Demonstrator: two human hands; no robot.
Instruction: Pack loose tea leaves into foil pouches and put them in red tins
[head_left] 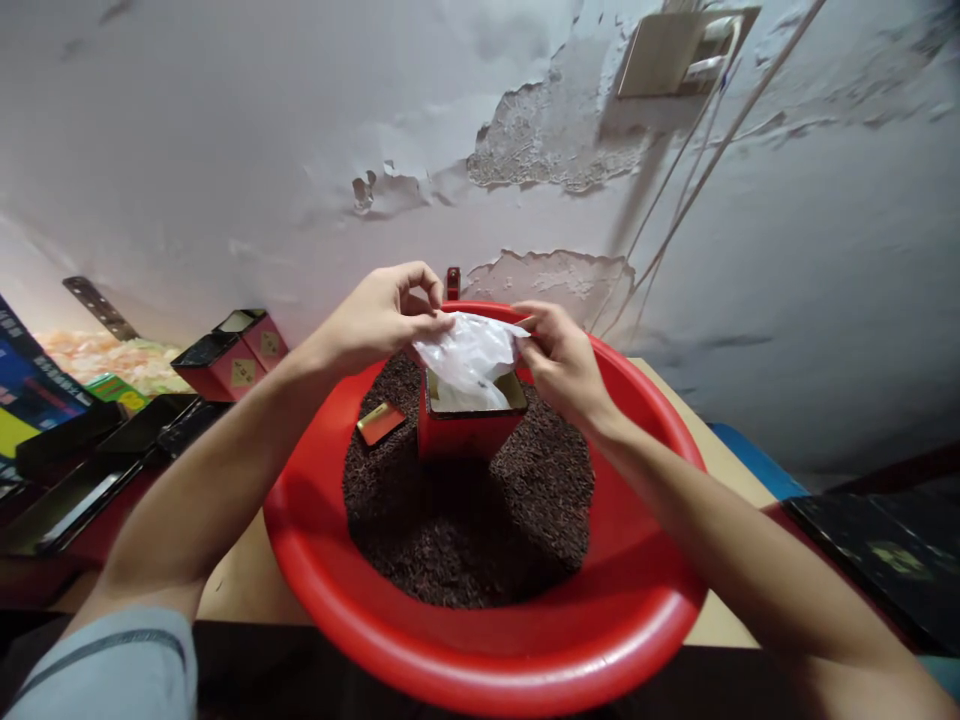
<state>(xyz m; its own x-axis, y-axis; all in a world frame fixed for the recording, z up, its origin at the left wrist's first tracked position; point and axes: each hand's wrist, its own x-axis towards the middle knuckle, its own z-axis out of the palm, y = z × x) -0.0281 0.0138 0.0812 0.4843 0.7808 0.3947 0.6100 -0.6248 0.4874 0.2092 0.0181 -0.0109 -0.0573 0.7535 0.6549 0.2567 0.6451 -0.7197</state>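
A white plastic bag (472,358) is pinched at its upper edge between my two hands. My left hand (394,310) is closed on the bag's left side, and my right hand (561,362) is closed on its right side. The lower part of the bag sits inside the mouth of a red box (465,436), which stands upright and open at the top. Around the box lie dark, loose dried leaves (465,550), heaped in a large red basin (487,655). A small red and gold rectangular piece (382,424) rests on the leaves, left of the box. What the bag contains is hidden.
At the left stand closed red boxes (232,360) and open dark-lined boxes (97,490). A wooden table (251,575) carries the basin. Behind is a peeling wall (300,150) with an outlet (679,55) and hanging cables. Black flat boxes (885,555) lie at right.
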